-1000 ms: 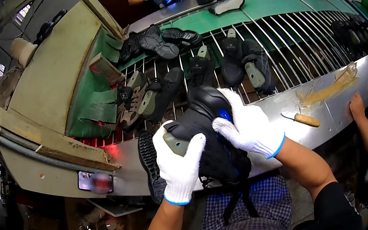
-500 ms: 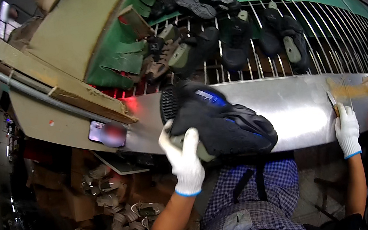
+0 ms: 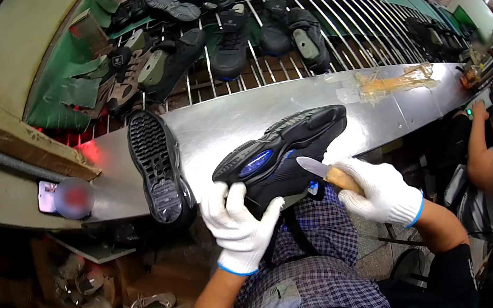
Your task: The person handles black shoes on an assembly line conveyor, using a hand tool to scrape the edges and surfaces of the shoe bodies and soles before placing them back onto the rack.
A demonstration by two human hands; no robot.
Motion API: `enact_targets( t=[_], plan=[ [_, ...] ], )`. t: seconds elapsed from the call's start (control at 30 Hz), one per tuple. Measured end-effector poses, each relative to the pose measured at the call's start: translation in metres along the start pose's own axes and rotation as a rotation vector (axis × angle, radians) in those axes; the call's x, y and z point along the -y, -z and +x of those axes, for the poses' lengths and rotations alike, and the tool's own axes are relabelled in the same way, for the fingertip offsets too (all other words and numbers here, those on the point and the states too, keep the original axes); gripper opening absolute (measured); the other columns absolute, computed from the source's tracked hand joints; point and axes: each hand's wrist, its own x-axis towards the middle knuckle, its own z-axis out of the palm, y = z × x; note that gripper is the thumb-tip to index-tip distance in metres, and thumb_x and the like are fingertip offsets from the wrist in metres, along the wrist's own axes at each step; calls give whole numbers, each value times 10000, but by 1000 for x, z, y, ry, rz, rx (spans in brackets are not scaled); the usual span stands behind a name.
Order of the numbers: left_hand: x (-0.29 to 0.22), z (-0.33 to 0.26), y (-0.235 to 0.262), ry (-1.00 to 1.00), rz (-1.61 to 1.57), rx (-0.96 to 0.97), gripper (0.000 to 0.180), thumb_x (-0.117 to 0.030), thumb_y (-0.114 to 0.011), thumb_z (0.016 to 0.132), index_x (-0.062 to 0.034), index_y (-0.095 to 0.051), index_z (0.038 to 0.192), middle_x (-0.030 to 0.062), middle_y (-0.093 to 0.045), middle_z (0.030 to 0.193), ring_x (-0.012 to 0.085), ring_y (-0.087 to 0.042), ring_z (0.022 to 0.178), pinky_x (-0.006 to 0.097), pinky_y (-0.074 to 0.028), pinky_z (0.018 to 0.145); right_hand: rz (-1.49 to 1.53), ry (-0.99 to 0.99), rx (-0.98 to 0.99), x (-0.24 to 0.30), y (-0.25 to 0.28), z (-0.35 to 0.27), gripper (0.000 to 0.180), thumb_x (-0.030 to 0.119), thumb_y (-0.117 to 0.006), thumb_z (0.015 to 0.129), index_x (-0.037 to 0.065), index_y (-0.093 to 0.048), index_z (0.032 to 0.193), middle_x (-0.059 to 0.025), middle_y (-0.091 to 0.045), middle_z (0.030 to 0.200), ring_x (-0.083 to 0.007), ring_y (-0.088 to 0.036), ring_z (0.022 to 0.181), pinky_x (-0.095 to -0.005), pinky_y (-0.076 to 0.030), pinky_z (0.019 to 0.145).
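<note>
Nearest the body, the left hand (image 3: 238, 223), in a white knit glove with a blue cuff, is curled around the heel end of a black sports shoe with a blue oval inset in its sole (image 3: 281, 151), fingers pressed against the shoe's side and thumb up along the sole; the shoe is held sole-up just over the near edge of the polished steel counter (image 3: 235, 120), its toe pointing away to the right. The right hand (image 3: 381, 190), gloved the same way, is closed on the pale wooden handle of a short-bladed knife (image 3: 321, 171), whose blade tip touches the shoe's side just below the sole, between the two hands. Left of the left hand, a second black shoe with a lugged tread (image 3: 157, 165) lies sole-up across the counter, its heel hanging over the near edge. Beyond the hands the steel surface is bare as far as a patch of yellowish glue residue (image 3: 393, 80) off to the right. Farther still runs a conveyor of metal rods (image 3: 342, 26) carrying dark shoes (image 3: 232, 40), with green sheeting (image 3: 65, 86) at its left. At the far right another person's arm (image 3: 480, 146) reaches up to the counter edge.
</note>
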Motion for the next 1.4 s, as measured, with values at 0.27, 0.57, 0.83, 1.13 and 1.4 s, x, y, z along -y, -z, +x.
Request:
enact_targets(
  t=[0.27, 0.57, 0.83, 1.13, 1.4],
  plan=[
    [0, 116, 13, -249, -87, 667, 1116, -443, -990, 602, 51, -487, 1468, 208, -632, 1239, 395, -647, 1113, 471, -540, 955, -425, 26, -200, -8, -3, 21, 277, 251, -721, 893, 79, -642, 1096, -171, -688, 787, -366, -714, 616, -480, -590, 595],
    [-2, 136, 3, -222, 76, 845, 1202, -569, -963, 627, 101, -434, 1474, 221, -640, 1219, 372, -670, 1110, 459, -577, 925, 35, -37, -152, -22, -44, 42, 334, 324, -688, 997, 82, -661, 1226, -228, -728, 1048, -447, -721, 880, -478, -583, 794],
    [1, 139, 3, -125, 135, 852, 1223, -602, -967, 609, 88, -428, 1463, 217, -636, 1224, 375, -683, 1116, 458, -594, 926, 242, -7, 110, -2, -3, 84, 389, 348, -637, 1035, -3, -654, 1200, -227, -729, 965, -363, -735, 914, -452, -572, 845],
    [8, 135, -2, -75, 163, 826, 1253, -599, -970, 608, 71, -398, 1500, 221, -619, 1271, 384, -674, 1143, 461, -587, 945, -150, 241, -15, 8, 9, 106, 296, 266, -597, 1037, -27, -608, 1073, -218, -740, 862, -392, -750, 783, -492, -584, 698],
    [5, 139, 4, -75, 182, 848, 1269, -603, -954, 642, 90, -373, 1534, 230, -612, 1306, 393, -663, 1156, 451, -581, 956, -417, 384, 3, 12, 17, 120, 311, 263, -624, 995, -38, -635, 1073, -223, -745, 867, -403, -748, 746, -484, -601, 690]
  ],
)
